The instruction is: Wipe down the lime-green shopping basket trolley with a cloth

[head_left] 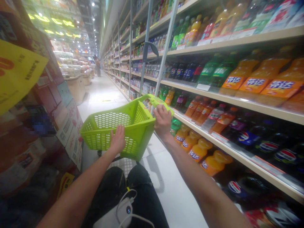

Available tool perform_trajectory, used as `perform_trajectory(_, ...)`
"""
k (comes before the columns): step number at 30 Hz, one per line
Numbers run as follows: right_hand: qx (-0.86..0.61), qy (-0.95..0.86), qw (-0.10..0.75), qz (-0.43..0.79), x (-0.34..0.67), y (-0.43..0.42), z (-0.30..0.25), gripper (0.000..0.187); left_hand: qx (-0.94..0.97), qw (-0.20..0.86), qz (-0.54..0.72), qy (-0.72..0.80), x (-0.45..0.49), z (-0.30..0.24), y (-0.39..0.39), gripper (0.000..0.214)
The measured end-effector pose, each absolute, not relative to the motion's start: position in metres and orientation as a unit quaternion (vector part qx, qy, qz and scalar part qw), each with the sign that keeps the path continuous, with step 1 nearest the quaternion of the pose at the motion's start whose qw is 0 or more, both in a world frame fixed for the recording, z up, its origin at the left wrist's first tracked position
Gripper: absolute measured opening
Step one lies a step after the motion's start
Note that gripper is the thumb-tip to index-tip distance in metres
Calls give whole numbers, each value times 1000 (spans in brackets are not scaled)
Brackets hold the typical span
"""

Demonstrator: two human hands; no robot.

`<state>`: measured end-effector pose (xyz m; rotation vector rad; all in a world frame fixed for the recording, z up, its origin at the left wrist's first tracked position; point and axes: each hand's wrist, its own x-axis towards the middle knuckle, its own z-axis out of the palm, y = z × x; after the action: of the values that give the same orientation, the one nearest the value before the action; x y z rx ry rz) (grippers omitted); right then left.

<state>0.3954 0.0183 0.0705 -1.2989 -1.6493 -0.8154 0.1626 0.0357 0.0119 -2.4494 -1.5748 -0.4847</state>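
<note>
A lime-green shopping cart (142, 139) with a perforated basket stands tilted in front of my knees. My right hand (163, 120) is wrapped round the cart's handle (155, 102) at its right end. Against the near side wall of the basket lies my left hand (118, 139), fingers straight and reaching up to the rim. The part of the basket floor that I can see has nothing on it; the rest is hidden by the near wall. On my lap rests a white power bank (116, 213) with a white cable plugged in.
Shelves (237, 95) of soft-drink bottles line the right side, with orange soda bottles (194, 148) low beside the cart. Stacked boxes (68, 139) and a yellow price sign (19, 74) stand close on the left. Ahead, the aisle floor (97, 88) runs to a distant person (97, 66).
</note>
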Motion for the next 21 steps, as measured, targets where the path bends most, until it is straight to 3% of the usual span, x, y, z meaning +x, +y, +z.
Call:
perform_trajectory(3,-571,-646,390,-324,413,22,82,43,-822,86,-172,-536,163,11,36,74)
perform_trajectory(8,-532,-749,271,-289,382,24,67,41,-821,84,-176,-537,164,12,34,75)
perform_trajectory(14,-598,-681,310,-286,394,23,81,38,-829,85,-138,-536,159,15,36,74)
perform_trajectory(21,-589,-705,249,-304,410,19,81,36,-816,90,-163,-547,166,6,37,75)
